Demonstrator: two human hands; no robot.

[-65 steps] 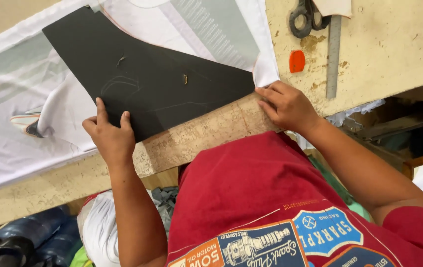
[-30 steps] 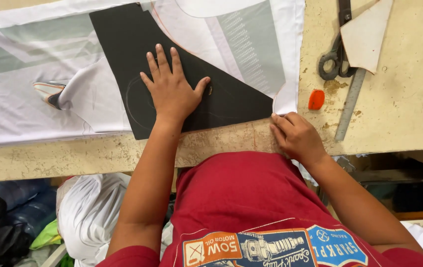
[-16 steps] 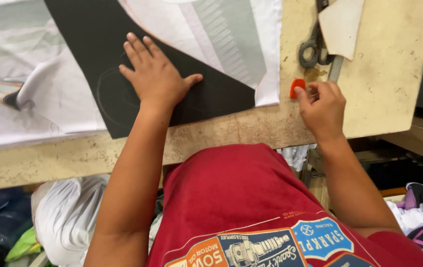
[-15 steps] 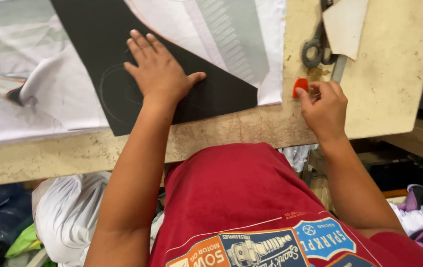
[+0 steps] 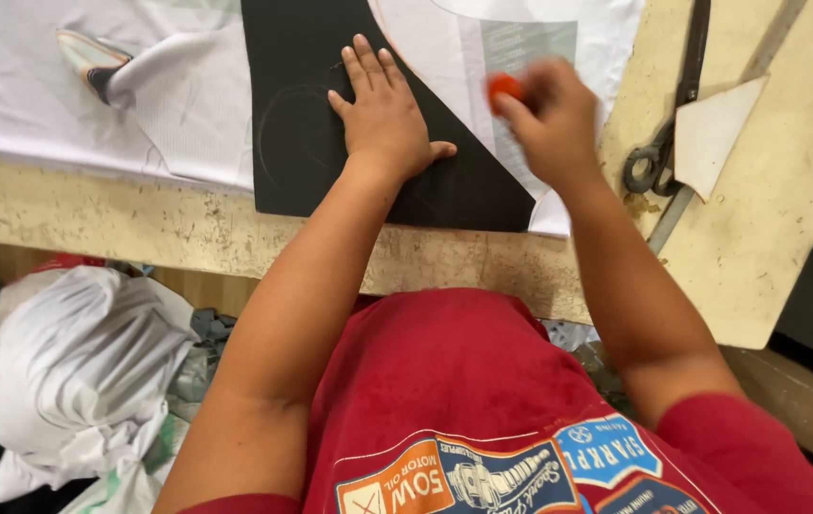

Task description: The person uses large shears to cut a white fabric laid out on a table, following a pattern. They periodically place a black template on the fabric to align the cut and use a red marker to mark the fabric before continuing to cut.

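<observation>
Left hand flat, fingers spread, pressing black sheet top centre; right hand pinches orange chalk over white cloth; scissors on bench, right.

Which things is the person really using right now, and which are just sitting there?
In use:
- black pattern piece, pressed flat by the left hand
- small orange chalk, pinched in the right hand
- white fabric spread under the pattern

Just lying about:
- scissors on the table
- pale card scrap beside them
- white bundle below the table edge
</observation>
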